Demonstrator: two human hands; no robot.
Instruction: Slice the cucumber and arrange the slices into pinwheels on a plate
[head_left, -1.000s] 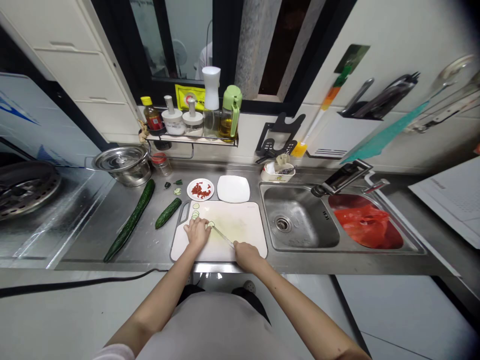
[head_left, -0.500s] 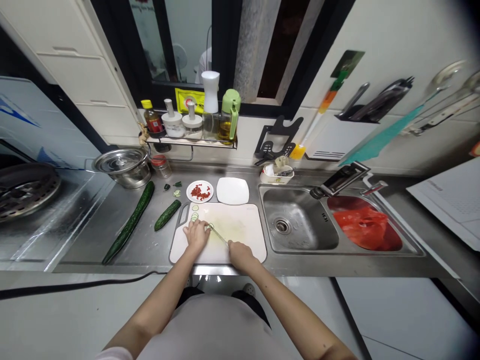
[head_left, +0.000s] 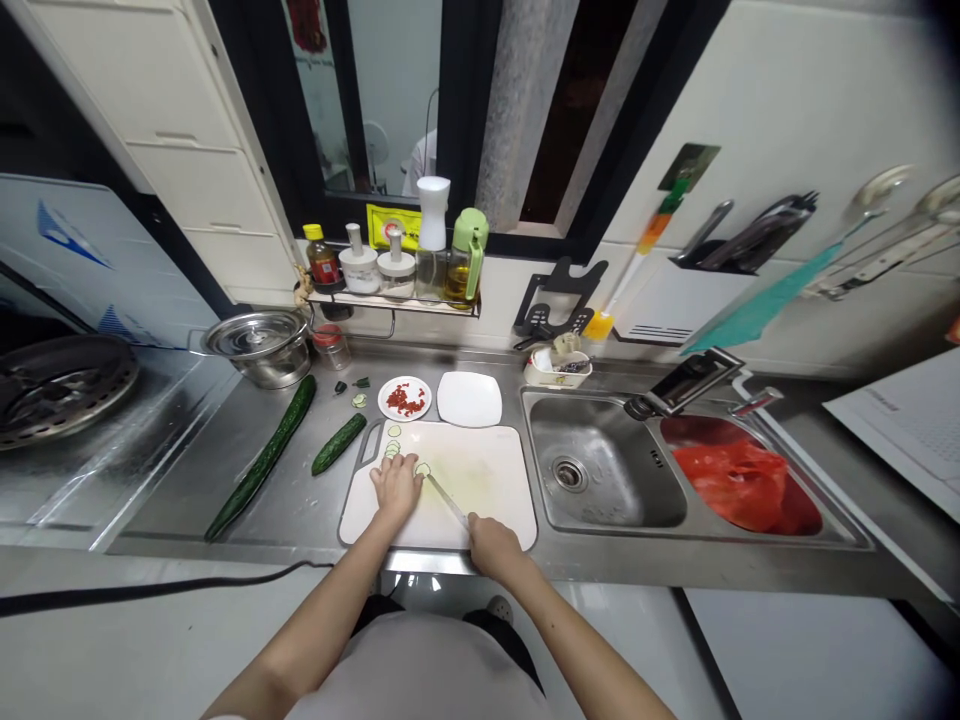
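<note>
My left hand rests on the white cutting board with its fingers spread and bent; whatever lies under the palm is hidden. Thin cucumber slices lie just beyond its fingertips. A single cucumber slice sits to the right of that hand, by the tip of the knife. Closed around the knife's handle is my right hand, near the board's front right. Left of the board lie a short cucumber piece and a long whole cucumber.
Behind the board stand a plate of chopped red pieces and a white square plate. Cucumber trimmings lie nearby. A lidded steel pot is back left. On the right, a sink adjoins a basin with a red bag.
The view has shifted slightly. The knife and my right hand have moved a little right, away from my left hand, and the slice by the knife tip now shows more fully.
</note>
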